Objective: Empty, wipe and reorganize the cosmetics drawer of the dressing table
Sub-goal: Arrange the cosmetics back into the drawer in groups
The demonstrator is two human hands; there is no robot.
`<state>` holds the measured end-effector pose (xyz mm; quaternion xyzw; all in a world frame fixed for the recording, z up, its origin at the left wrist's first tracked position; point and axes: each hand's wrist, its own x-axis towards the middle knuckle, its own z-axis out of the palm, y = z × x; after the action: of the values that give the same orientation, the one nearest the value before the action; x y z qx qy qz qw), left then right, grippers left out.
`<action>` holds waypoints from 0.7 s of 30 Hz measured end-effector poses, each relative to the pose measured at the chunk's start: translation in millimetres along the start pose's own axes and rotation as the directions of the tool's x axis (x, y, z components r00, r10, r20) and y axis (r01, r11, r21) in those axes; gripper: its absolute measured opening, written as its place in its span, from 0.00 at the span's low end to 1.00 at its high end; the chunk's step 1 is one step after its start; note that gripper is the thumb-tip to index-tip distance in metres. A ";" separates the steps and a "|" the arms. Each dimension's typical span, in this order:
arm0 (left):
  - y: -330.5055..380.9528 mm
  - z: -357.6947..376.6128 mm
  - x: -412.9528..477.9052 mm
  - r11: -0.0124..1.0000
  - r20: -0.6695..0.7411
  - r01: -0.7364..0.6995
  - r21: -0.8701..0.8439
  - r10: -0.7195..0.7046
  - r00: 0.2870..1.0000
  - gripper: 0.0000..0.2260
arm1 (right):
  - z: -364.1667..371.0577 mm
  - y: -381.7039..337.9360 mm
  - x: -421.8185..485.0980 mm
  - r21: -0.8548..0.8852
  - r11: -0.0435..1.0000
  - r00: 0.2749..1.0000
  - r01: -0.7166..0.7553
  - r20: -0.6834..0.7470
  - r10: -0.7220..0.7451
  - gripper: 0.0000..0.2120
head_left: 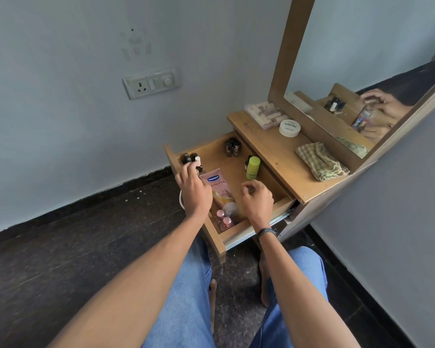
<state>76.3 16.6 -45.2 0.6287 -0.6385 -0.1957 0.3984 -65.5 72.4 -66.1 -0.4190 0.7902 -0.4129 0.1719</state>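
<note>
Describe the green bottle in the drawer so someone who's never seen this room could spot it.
Find the wooden dressing table below the mirror and its open drawer. By the drawer's side nearest the tabletop stands a lime-green bottle. It is the only bright green item; its neighbour is a small dark bottle.
</note>
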 end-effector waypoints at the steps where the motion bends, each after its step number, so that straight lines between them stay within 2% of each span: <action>1: -0.1 0.1 0.1 1.000 -0.001 0.005 -0.006 -0.005 1.000 0.25 | 0.0 0.1 0.3 -0.008 1.000 1.000 0.000 0.002 0.000 0.07; 4: -0.8 0.2 0.1 1.000 -0.004 0.009 -0.017 -0.009 1.000 0.27 | 0.7 1.5 2.0 -0.055 0.998 0.999 0.014 0.034 -0.012 0.07; 6: -2.2 1.6 0.4 1.000 0.002 0.019 -0.014 -0.019 1.000 0.27 | 2.7 2.9 3.3 -0.118 0.992 0.994 0.051 0.107 -0.038 0.08; 10: -5.5 4.1 2.3 1.000 0.014 0.024 -0.013 -0.024 1.000 0.27 | 10.6 2.5 7.2 -0.303 0.942 0.947 0.143 0.318 -0.041 0.24; 13: -6.4 4.6 2.6 1.000 0.018 0.028 -0.004 -0.028 0.999 0.27 | 13.7 2.8 9.0 -0.378 0.901 0.919 0.212 0.392 -0.052 0.27; 21: -7.7 3.7 2.9 0.999 0.020 0.041 -0.008 -0.041 0.999 0.31 | 12.7 2.8 8.4 -0.367 0.897 0.911 0.247 0.403 -0.086 0.26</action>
<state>78.9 11.9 -52.5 0.6380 -0.6286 -0.2127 0.3906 -64.1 60.0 -75.3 -0.5844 0.7714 -0.1629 0.1920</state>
